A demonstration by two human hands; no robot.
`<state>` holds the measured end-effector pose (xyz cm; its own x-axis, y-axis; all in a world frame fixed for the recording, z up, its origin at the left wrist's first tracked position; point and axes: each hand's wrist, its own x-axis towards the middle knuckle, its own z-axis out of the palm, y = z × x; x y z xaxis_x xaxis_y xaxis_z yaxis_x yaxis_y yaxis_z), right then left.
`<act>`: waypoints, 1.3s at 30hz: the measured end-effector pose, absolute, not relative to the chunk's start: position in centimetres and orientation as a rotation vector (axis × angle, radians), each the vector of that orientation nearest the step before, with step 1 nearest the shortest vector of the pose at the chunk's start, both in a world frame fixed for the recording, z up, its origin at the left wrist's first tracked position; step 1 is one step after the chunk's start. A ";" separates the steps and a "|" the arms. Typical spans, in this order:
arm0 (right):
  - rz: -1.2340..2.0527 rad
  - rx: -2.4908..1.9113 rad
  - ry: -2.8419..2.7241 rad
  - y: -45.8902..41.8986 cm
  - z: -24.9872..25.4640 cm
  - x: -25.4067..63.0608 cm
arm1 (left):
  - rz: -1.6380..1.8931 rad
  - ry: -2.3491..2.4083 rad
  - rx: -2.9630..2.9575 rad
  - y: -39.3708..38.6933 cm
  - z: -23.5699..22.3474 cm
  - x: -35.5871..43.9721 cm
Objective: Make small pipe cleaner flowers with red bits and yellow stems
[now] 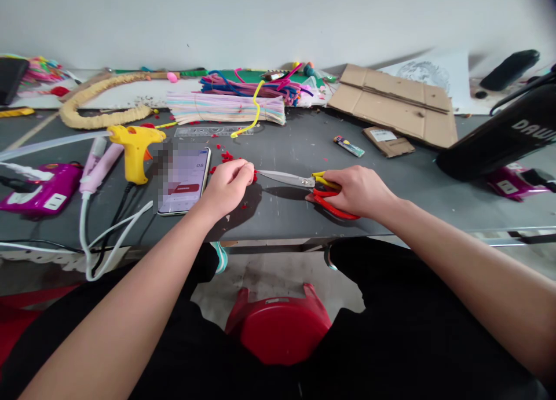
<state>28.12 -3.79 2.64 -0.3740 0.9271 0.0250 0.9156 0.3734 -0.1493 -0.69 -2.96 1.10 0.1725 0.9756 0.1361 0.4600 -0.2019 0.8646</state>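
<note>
My right hand [358, 191] grips a pair of scissors [304, 182] with one yellow and one red handle loop. The blades look nearly closed and point left toward my left hand [230, 183]. That hand is closed in a pinch on a small red fuzzy piece [255, 176], which meets the blade tips. Most of the piece is hidden by my fingers. Behind the left hand, several red scraps [226, 156] lie on the grey table [278, 215]. A phone [185, 183] with a lit screen lies just left of that hand.
A yellow glue gun [136, 148], a pink hot tool [98, 165] and a purple power strip [47, 189] with cables sit left. Pipe cleaner bundles [226, 107] lie behind. Flat cardboard [391, 105], a glue tube [348, 146] and a black bottle [499, 128] are right.
</note>
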 end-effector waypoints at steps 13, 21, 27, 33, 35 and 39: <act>0.194 -1.703 -2.502 -3.8 2.7 28.0 | 0.965 1.299 1.749 -2.9 1.0 -0.8; 0.220 -1.670 -2.489 -3.9 2.6 28.3 | 0.989 1.295 1.705 -2.8 1.0 -0.8; 0.210 -1.670 -2.504 -4.0 2.5 28.2 | 1.021 1.283 1.677 -2.6 0.7 -0.9; 0.200 -1.693 -2.491 -3.9 2.6 28.2 | 0.993 1.331 1.698 -2.8 0.9 -0.7; 0.204 -1.695 -2.495 -4.0 2.6 28.1 | 0.990 1.359 1.710 -2.8 1.0 -0.7; 0.209 -1.684 -2.510 -4.0 2.7 28.1 | 0.986 1.399 1.751 -2.8 0.8 -0.7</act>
